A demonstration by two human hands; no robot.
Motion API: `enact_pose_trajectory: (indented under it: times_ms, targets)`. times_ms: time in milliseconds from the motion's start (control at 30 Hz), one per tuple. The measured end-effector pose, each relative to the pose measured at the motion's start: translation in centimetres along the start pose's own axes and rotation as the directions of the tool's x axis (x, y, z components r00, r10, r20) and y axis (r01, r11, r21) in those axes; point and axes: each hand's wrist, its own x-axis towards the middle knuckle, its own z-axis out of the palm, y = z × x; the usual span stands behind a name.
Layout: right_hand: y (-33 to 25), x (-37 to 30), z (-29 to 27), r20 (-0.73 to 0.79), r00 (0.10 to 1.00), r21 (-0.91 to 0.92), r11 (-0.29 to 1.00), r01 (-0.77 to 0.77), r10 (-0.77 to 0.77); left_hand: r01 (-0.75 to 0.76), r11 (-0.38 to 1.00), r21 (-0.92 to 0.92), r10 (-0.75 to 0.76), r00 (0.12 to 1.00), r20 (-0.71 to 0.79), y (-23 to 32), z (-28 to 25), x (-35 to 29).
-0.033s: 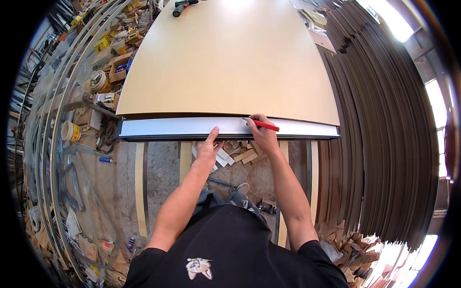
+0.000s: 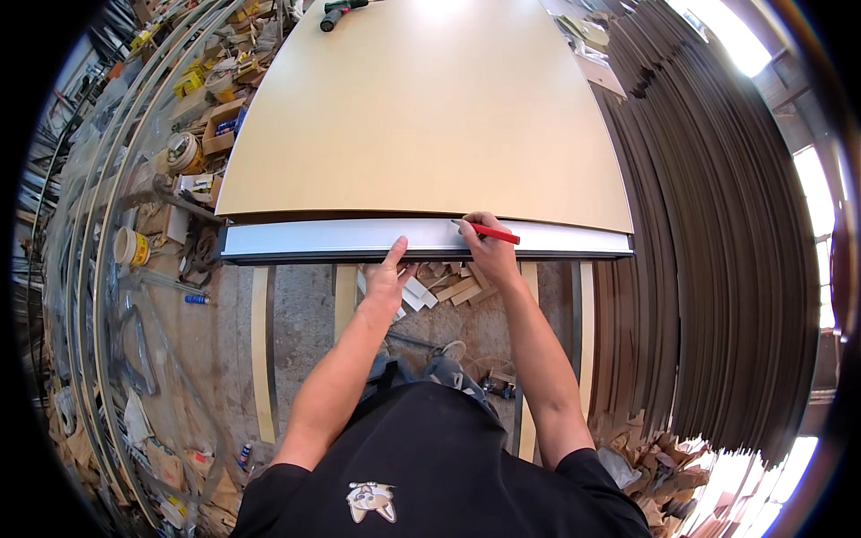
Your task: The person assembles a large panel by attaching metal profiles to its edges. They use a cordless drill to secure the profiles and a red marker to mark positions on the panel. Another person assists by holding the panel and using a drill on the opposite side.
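Note:
A long silver metal strip (image 2: 345, 236) with a dark lower edge runs across the near end of a pale wood-coloured panel (image 2: 421, 134). A narrow dark gap shows between strip and panel. My left hand (image 2: 387, 280) grips the strip's near edge left of its middle, thumb on the silver face, fingers underneath and partly hidden. Closed around a red pencil (image 2: 496, 234), my right hand (image 2: 489, 254) rests at the strip to the right of the middle. The pencil's dark tip points left, at or just over the silver face.
A cordless drill (image 2: 339, 13) lies at the panel's far left. Tall stacked brown sheets (image 2: 717, 224) line the right side. On the left are long metal rails (image 2: 90, 233), a white bucket (image 2: 132, 246) and clutter. Wood offcuts (image 2: 456, 285) lie on the floor below the strip.

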Motion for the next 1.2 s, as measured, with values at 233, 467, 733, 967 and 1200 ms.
enact_pose_trajectory:
  times_ms: [233,467,733,967,1200]
  targets:
    - [-0.2,0.2,0.0,0.0,1.0,-0.062,0.998,0.011,-0.011,0.002,1.0,0.009,-0.002,1.0,0.007,-0.3,0.0,0.3]
    - [0.2,0.2,-0.1,-0.008,1.0,-0.067,0.998,0.003,-0.003,-0.014,1.0,0.012,0.014,1.0,0.016,-0.3,0.4,0.2]
    - [-0.7,0.2,0.2,-0.03,0.999,-0.079,0.997,0.02,-0.023,-0.033,0.999,0.021,0.033,0.999,-0.022,-0.3,0.1,0.1]
    - [-0.6,0.4,0.3,-0.038,0.999,-0.068,0.998,0.003,-0.006,-0.019,1.0,0.016,0.02,1.0,-0.013,-0.2,0.1,0.1]
    - [-1.1,0.3,0.3,-0.027,1.0,-0.058,0.998,-0.006,0.004,-0.001,1.0,0.013,0.001,1.0,-0.021,-0.2,-0.2,0.5]
